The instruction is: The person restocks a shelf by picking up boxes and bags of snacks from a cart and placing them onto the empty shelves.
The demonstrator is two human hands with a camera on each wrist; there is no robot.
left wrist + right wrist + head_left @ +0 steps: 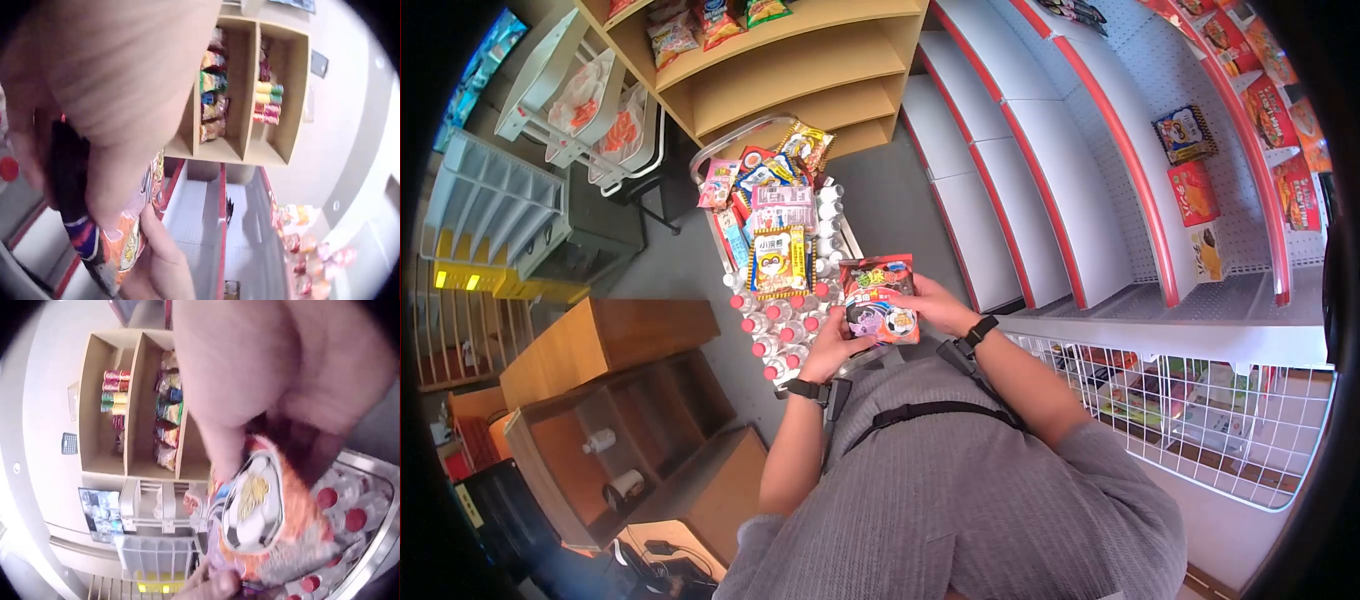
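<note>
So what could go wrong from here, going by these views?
Two risks, as I judge it:

1. The packet is held only between the left hand and right hand, so a loosened grip might drop it onto or beside the nearby bottles.

2. The other packets lie loosely heaped in the cart, some tilted and overlapping; a bump might send a few sliding off.

The snack packet point(870, 300), red along its top edge, dark above, orange and purple below with a football print, looks closed; the left grip point(832, 350) and right grip point(937, 307) hold it face up, just right of the red-capped bottles point(772, 349).
</note>
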